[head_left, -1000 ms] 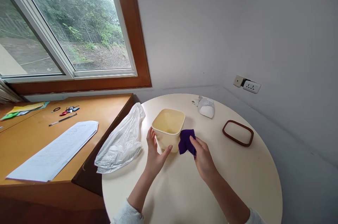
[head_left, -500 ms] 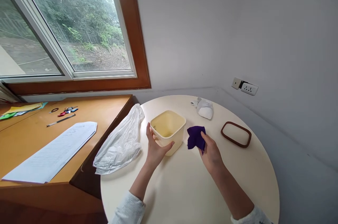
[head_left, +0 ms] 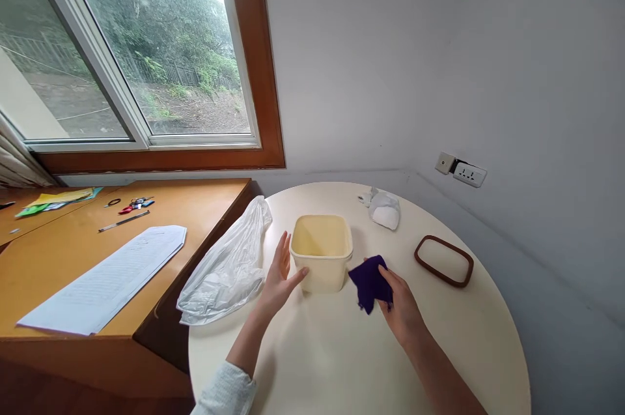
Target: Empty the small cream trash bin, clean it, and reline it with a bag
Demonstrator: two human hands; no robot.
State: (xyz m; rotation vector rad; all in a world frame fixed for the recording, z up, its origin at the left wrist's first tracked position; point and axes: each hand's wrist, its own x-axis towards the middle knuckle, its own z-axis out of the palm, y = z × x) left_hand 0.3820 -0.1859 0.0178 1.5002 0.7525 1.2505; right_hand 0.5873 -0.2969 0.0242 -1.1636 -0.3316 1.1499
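The left forearm (head_left: 249,340), in a pale sleeve (head_left: 227,391) from the 7 o'clock side, slants toward 1 o'clock. The left hand (head_left: 282,275) is open, fingers (head_left: 282,252) up near 12, thumb (head_left: 299,277) spread toward 2. From 5 o'clock, the bare right forearm (head_left: 439,363) angles toward 10; the right hand (head_left: 393,291) pinches, its partly hidden lower fingers apparently curled beneath.

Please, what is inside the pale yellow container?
Inside the container, only bare yellow walls are visible. Its near wall hides the bottom, so I cannot tell what may lie there.
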